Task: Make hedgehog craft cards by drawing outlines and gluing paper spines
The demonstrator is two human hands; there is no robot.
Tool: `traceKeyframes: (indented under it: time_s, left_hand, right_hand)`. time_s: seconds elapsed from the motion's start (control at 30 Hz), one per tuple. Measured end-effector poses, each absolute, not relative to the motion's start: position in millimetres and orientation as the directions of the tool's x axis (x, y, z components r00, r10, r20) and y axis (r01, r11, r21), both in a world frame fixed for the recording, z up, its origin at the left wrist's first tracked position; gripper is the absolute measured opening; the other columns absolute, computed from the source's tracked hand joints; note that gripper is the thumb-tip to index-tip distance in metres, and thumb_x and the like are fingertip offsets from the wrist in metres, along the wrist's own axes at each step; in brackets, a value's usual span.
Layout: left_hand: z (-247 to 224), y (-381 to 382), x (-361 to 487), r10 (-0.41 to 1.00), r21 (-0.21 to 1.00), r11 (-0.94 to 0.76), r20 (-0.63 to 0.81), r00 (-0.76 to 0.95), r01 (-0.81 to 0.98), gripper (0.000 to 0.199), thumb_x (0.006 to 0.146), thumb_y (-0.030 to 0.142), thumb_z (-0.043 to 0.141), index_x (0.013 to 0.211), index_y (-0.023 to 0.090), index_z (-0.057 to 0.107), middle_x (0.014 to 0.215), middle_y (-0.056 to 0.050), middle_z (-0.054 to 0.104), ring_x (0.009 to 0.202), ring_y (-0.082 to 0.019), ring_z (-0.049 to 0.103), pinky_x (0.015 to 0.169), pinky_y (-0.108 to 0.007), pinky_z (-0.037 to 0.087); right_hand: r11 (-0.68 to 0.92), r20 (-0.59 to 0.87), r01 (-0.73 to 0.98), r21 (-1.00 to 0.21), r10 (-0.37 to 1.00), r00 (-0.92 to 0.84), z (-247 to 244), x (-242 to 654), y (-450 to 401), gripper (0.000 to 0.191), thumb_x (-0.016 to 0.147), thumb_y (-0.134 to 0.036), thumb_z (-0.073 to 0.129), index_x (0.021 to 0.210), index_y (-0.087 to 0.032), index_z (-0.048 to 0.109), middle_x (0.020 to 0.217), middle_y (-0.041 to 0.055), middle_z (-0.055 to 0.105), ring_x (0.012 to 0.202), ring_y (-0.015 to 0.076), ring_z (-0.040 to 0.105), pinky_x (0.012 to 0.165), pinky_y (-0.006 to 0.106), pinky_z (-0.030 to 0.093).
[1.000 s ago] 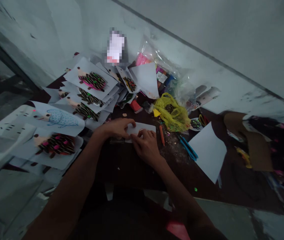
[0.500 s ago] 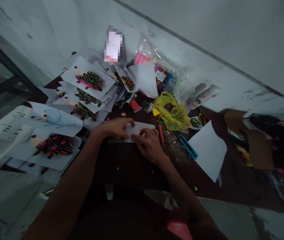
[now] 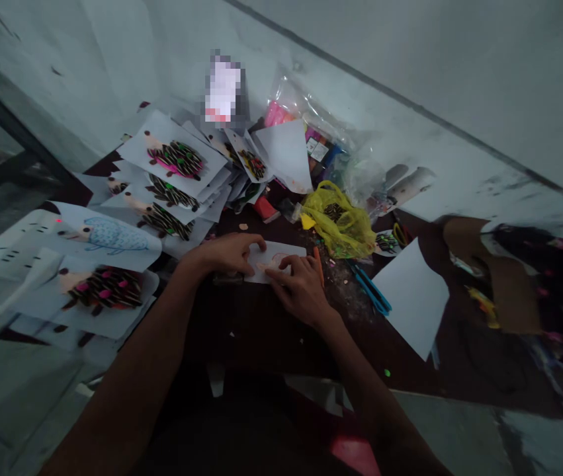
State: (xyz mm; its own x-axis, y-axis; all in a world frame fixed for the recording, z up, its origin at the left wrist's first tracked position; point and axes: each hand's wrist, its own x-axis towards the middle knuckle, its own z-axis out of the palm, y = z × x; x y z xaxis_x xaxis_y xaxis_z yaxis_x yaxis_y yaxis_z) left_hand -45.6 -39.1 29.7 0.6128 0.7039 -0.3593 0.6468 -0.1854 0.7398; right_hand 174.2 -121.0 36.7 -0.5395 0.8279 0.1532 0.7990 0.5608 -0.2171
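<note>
**Paper card [image 3: 274,259] under both hands**

Well left of the left fingers, a hedgehog collage [image 3: 105,289] and a blue-drawn hedgehog sheet [image 3: 112,237]; beyond those fingertips, a pile of hedgehog sheets [image 3: 176,158]. Left hand [image 3: 224,254]: fingers close together, flat on the paper card's left end, no pinch. Paper card on a dark table [image 3: 256,337], between both sets of fingertips, an orange sketch [image 3: 268,262] on it. Right hand [image 3: 303,285]: fingers slightly spread and curled on the card's right end, any grip on the orange crayon [image 3: 317,260] just past them impossible to tell. Right of those fingers, a yellow plastic bag [image 3: 335,225], blue-handled scissors [image 3: 371,291], a white paper sheet [image 3: 410,297].
</note>
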Motion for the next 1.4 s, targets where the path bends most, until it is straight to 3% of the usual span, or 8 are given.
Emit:
traceKeyframes:
  time_s: [0.23, 0.93, 1.23, 1.4]
  left_hand:
    - [29.2, -39.5, -45.9, 0.702, 0.743, -0.172, -0.368, 0.61, 0.647, 0.06, 0.065, 0.032, 0.064, 0.123, 0.023, 0.054, 0.07, 0.005, 0.055, 0.057, -0.015, 0.055, 0.052, -0.024, 0.04]
    - [28.3, -39.8, -46.0, 0.702, 0.749, -0.167, -0.367, 0.611, 0.642, 0.061, 0.064, 0.029, 0.064, 0.124, 0.023, 0.054, 0.072, 0.004, 0.055, 0.058, -0.015, 0.054, 0.053, -0.024, 0.04]
    - [27.6, -39.0, -46.1, 0.711, 0.73, -0.194, -0.356, 0.607, 0.655, 0.059, 0.066, 0.031, 0.064, 0.123, 0.023, 0.054, 0.07, 0.005, 0.054, 0.058, -0.015, 0.054, 0.053, -0.023, 0.039]
    - [27.6, -39.0, -46.5, 0.704, 0.736, -0.19, -0.359, 0.612, 0.65, 0.06, 0.065, 0.029, 0.065, 0.123, 0.023, 0.054, 0.07, 0.005, 0.056, 0.058, -0.015, 0.055, 0.054, -0.024, 0.04]
  right_hand:
    - [0.567, 0.116, 0.807, -0.163, 0.823, -0.555, 32.4, 169.9, -124.2, 0.028, 0.1, -0.035, 0.05, 0.118, -0.03, 0.071, 0.111, 0.0079, 0.059, 0.1, 0.0214, 0.052, 0.096, 0.042, 0.028]
    - [0.534, 0.119, 0.793, -0.294, 0.843, -0.524, 28.5, 167.2, -126.1, 0.027, 0.098, -0.035, 0.055, 0.117, -0.026, 0.073, 0.106, 0.008, 0.058, 0.103, 0.0219, 0.052, 0.094, 0.041, 0.03]
    - [0.562, 0.106, 0.806, -0.187, 0.827, -0.552, 29.9, 165.3, -125.4, 0.03, 0.099, -0.036, 0.053, 0.123, -0.028, 0.069, 0.11, 0.0092, 0.058, 0.104, 0.0235, 0.052, 0.096, 0.043, 0.028]
    - [0.546, 0.13, 0.815, -0.192, 0.838, -0.53, 31.6, 171.7, -127.3, 0.027, 0.099, -0.035, 0.052, 0.118, -0.029, 0.071, 0.108, 0.0072, 0.059, 0.098, 0.0209, 0.052, 0.096, 0.041, 0.029]
